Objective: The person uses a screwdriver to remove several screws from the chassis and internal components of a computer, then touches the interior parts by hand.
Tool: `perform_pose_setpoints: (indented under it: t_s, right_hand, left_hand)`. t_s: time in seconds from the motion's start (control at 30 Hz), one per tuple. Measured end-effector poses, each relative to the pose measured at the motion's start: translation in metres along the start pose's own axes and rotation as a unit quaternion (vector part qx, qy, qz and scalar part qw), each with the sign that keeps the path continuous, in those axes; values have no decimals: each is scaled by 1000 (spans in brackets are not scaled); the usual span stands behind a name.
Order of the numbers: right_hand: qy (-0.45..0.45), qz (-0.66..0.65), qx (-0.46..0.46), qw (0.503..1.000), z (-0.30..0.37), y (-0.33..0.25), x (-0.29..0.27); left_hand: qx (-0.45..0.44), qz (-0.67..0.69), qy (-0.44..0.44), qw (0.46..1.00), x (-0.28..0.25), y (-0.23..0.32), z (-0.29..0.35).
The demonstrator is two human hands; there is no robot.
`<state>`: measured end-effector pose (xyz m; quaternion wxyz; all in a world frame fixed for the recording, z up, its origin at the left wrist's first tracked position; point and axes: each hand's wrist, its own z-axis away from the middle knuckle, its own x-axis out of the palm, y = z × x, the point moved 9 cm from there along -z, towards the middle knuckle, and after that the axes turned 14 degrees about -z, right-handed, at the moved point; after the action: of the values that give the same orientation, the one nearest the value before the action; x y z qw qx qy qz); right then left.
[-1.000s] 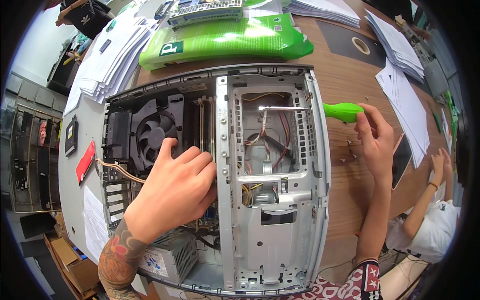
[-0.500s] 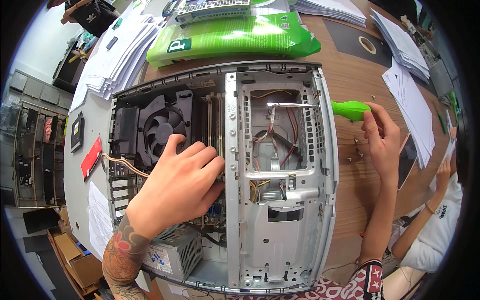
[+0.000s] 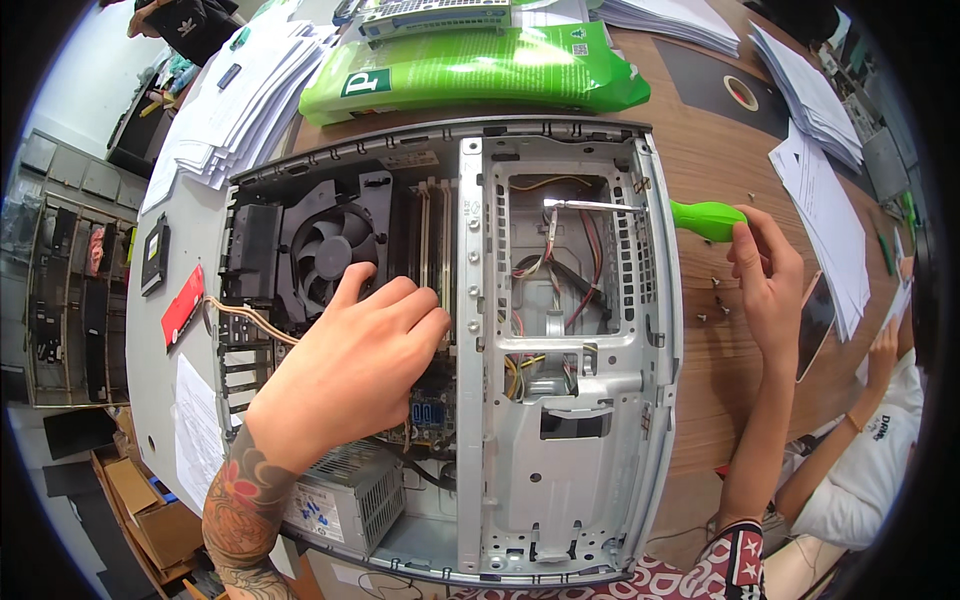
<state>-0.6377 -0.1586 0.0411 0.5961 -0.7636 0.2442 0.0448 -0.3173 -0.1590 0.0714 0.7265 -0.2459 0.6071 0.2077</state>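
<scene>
An open computer case (image 3: 468,420) lies on its side before me, with a black fan (image 3: 335,248) at its left and a metal drive cage (image 3: 575,480) at its right. My left hand (image 3: 365,350) reaches over the motherboard below the fan. Its fingers are curled, and the tips are hidden behind the hand, so what they grip cannot be made out. At the case's right side, my right hand (image 3: 768,265) is closed on the green handle of a screwdriver (image 3: 706,220). The screwdriver's shaft passes through the side wall, and its tip shows inside the cage opening.
Several loose screws (image 3: 716,283) lie on the wooden table (image 3: 705,395) below the screwdriver. A green plastic package (image 3: 475,75) lies behind the case, with paper stacks (image 3: 235,105) to the left. A power supply (image 3: 350,500) sits low in the case. Another person's arm (image 3: 845,430) is at far right.
My left hand has drawn back slightly toward the lower left, uncovering blue connectors on the motherboard. The screwdriver stays through the case wall in my right hand. The whole view has shifted a little.
</scene>
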Motion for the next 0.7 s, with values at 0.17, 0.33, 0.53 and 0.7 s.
perform_pose_setpoints:
  t_s: [0.17,0.33,0.53,0.7]
  right_hand:
    - [1,-3,4,1000,0,1,-1]
    - [-5,3,8,1000,-2,0,1]
    - [12,12,18,1000,2,10,-9]
    - [-3,-24,33,999,1,20,-3]
  left_hand:
    - [10,-25,-2,1000,2,2,-1]
    - [7,-13,-3,1000,0,0,0]
    - [22,34,6,999,1,-4,-1]
    - [11,23,-3,1000,5,-6,8]
